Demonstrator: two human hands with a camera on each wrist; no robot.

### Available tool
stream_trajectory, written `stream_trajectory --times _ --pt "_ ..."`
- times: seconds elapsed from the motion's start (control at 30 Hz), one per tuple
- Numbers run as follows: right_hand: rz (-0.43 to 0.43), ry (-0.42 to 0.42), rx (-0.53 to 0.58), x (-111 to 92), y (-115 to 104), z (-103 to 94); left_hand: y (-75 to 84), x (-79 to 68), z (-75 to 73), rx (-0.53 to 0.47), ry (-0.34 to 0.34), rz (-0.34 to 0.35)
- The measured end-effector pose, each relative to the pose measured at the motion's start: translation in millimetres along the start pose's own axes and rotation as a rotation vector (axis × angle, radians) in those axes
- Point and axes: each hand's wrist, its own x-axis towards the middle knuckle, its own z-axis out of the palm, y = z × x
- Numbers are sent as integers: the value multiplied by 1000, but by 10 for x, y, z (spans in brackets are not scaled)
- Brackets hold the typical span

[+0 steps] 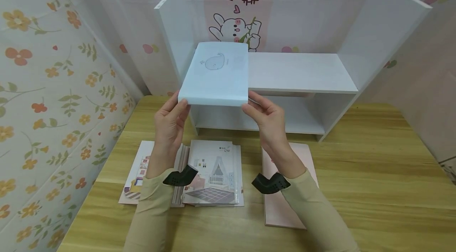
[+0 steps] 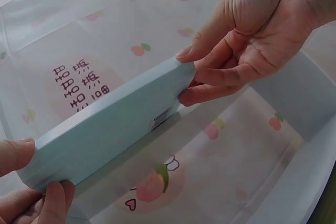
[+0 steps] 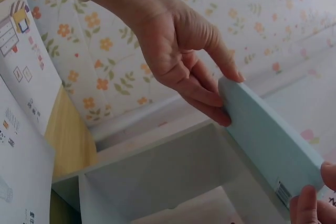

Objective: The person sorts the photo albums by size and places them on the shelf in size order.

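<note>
The head camera looks forward and down, farthest back, at a white, open wooden shelf. The left-wrist camera, close in, faces the narrow side of a pale blue, rectangular box; the right-wrist camera, also near, faces a white cloth printed with orange flowers, which the head view shares. All three show the box.

Above the upper board of the white shelf, a wide way opens between the light-blue book and the right side panel. The left side panel stands close by the book, blocking that side. On the desk, a strip runs between the middle stack and the pink book.
</note>
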Motion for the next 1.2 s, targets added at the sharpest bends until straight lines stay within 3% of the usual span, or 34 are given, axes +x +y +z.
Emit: stream_trajectory --times 0.3,0.67,1.2 --pt "-23 7 8 43 -4 8 6 34 38 -4 12 -31" --pt "-16 51 9 75 -1 15 -33 81 52 -24 16 -22" --pt "-24 66 31 87 19 23 -56 81 49 53 45 0"
